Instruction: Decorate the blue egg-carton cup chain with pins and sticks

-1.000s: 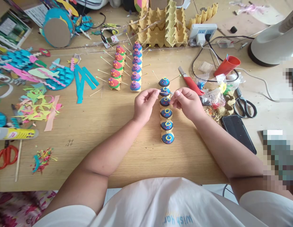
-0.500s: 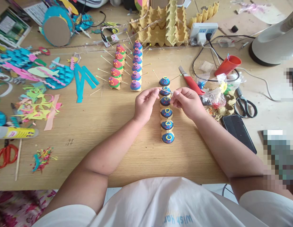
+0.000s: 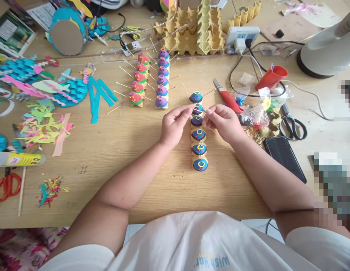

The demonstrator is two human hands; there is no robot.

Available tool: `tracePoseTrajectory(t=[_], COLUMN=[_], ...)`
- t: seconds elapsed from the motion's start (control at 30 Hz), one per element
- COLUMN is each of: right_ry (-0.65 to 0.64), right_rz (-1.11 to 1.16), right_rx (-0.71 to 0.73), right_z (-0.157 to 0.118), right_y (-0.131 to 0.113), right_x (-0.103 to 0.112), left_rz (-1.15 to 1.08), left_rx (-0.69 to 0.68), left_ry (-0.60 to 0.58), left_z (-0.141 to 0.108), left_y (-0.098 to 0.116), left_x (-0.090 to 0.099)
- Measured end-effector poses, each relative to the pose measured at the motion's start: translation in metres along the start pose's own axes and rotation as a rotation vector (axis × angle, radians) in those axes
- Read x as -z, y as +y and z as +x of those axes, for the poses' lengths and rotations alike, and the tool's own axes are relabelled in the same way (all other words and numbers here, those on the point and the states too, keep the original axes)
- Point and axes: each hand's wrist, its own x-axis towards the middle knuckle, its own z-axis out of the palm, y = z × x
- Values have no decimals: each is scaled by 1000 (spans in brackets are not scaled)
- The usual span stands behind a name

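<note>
A thin pale stick (image 3: 197, 110) spans the gap between my two hands, above the second cup of a blue egg-carton strip (image 3: 199, 134). My left hand (image 3: 176, 122) pinches one end; my right hand (image 3: 222, 120) pinches the other. The strip's blue domes carry yellow rings, and two sticks with pale green tips poke out of its far dome. To the left stand a purple-domed strip (image 3: 162, 80) and a red-and-green strip (image 3: 139, 77), each with sticks out at the sides.
Egg trays (image 3: 186, 42) and a power strip (image 3: 242, 34) lie at the back. On the right are a red cup (image 3: 272, 77), a red-handled knife (image 3: 228, 97), black scissors (image 3: 293, 126) and a phone (image 3: 285, 158). Paper scraps (image 3: 45, 126) and red scissors (image 3: 7, 185) are on the left.
My fingertips are slightly closer together on the stick, with my left hand moved a little to the right. The strips stay in place.
</note>
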Motion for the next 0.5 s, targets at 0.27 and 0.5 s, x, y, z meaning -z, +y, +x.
tracePoseTrajectory(t=[0.27, 0.5], right_ry=[-19, -10], right_rz=[-7, 87], right_rx=[-38, -102], right_z=[0, 1], right_y=[0, 1], right_x=[-1, 0], left_rz=[-38, -69], left_rx=[-1, 69], left_ry=[14, 0], left_z=[-1, -1], left_y=[5, 9], left_x=[-3, -3])
